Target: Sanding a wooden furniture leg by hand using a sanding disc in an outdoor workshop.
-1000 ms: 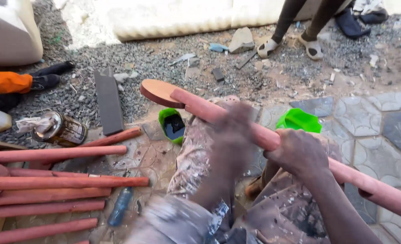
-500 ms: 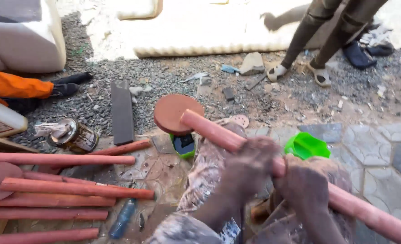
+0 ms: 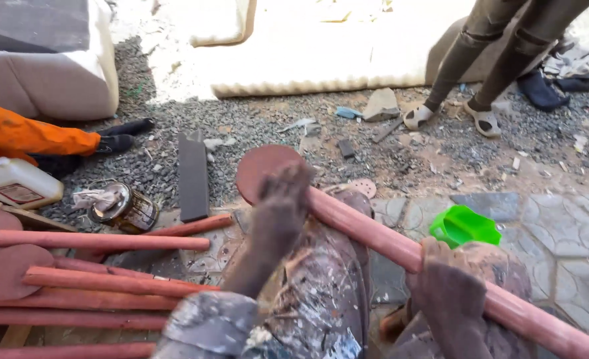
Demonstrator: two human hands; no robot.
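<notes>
While laid across paint-spattered knees, red wooden pole (image 3: 400, 247) with round disc end (image 3: 262, 169), left hand (image 3: 282, 199) gripping near disc, right hand (image 3: 448, 286) wrapped round shaft, green tub (image 3: 464, 225) beside.

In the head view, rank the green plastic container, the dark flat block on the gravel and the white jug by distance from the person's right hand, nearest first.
From the right hand, gripping the red pole:
1. Green plastic container, just above the hand, on the paving.
2. Dark flat block, far left of it, on the gravel.
3. White jug, at the left edge.
</notes>
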